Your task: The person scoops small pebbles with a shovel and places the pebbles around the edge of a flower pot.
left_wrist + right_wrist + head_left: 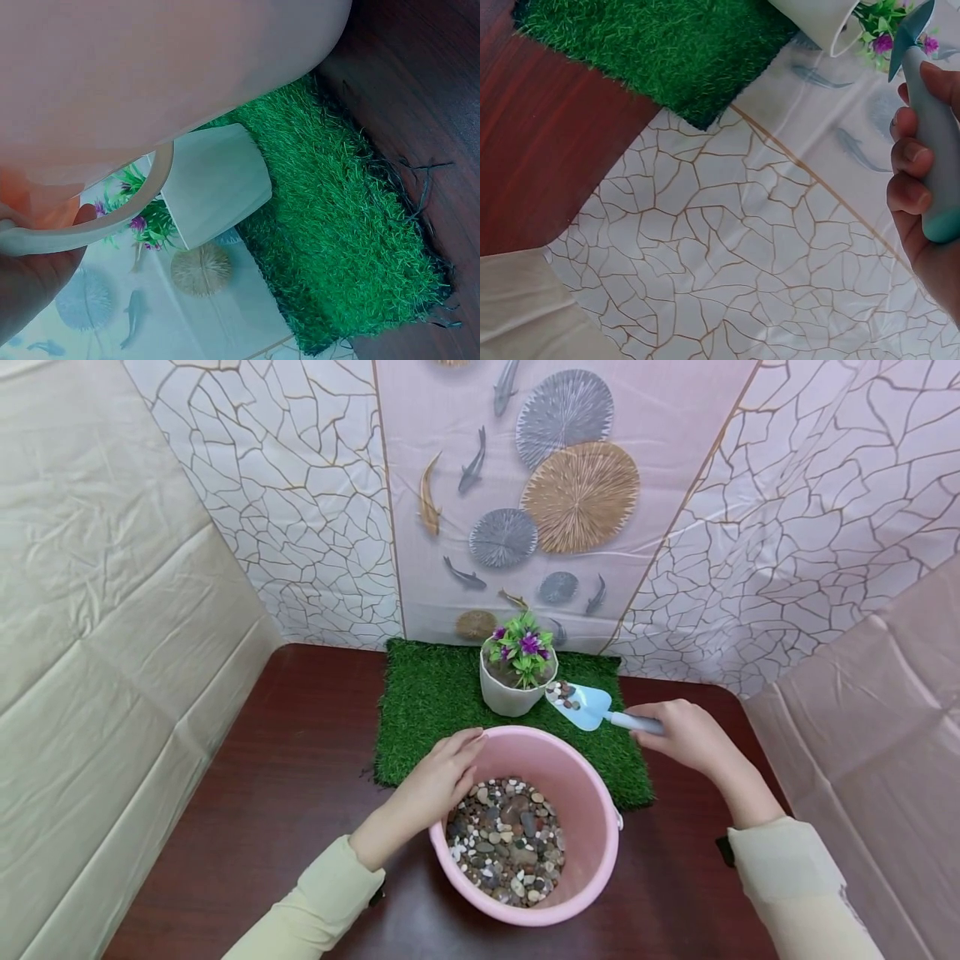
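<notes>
On the desk point(315, 735), a pink bucket point(581, 831), its rim pinched by the left hand point(438, 781) — likely for steadiness. Behind the bucket, a flowerpot point(512, 700); behind its right side, the right hand point(686, 739) grips a trowel point(592, 708) — presumably keeping pebbles point(564, 697) aboard.

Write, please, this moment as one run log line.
right hand: grips trowel carrying pebbles | left hand: rests on bucket rim | flowerpot: on grass mat

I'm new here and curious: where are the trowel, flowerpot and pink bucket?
Trowel point(590, 713): head view, on its blade.
Flowerpot point(512, 700): head view, outer wall.
Pink bucket point(582, 806): head view, inner wall.
</notes>
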A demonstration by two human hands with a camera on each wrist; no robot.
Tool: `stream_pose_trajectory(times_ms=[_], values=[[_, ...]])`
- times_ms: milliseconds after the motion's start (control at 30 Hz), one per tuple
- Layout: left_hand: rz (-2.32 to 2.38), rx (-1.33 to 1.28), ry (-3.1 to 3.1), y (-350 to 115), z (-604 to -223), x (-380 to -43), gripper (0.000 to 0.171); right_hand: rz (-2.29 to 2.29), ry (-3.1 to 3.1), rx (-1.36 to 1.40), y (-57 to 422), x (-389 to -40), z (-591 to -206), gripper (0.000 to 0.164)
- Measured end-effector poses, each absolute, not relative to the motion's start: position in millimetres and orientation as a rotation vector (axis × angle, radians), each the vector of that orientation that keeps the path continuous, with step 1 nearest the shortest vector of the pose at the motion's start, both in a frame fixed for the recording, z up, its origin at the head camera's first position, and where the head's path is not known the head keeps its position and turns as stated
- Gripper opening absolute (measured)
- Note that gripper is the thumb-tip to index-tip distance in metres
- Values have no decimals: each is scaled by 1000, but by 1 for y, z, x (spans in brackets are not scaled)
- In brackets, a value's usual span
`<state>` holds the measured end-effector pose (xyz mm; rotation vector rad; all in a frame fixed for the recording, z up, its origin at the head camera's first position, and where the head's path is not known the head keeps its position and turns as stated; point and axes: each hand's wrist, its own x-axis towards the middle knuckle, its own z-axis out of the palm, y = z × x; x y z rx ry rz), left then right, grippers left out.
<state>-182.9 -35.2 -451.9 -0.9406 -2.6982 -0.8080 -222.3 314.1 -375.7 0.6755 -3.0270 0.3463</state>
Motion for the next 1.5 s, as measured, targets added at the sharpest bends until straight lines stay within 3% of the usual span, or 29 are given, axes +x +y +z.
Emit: stream_pose_trajectory(times_ms=[867, 1133, 1500], values=[[-903, -1005, -2737, -34, -451, -185, 49, 401, -3158, 559, 318, -259, -397, 27], [-893, -887, -2800, -32, -450, -184, 59, 391, -3162, 551, 313, -266, -402, 27], [-950, -805, -2795, -31, -451, -183, 57, 341, -3171, 533, 304, -274, -400, 26]])
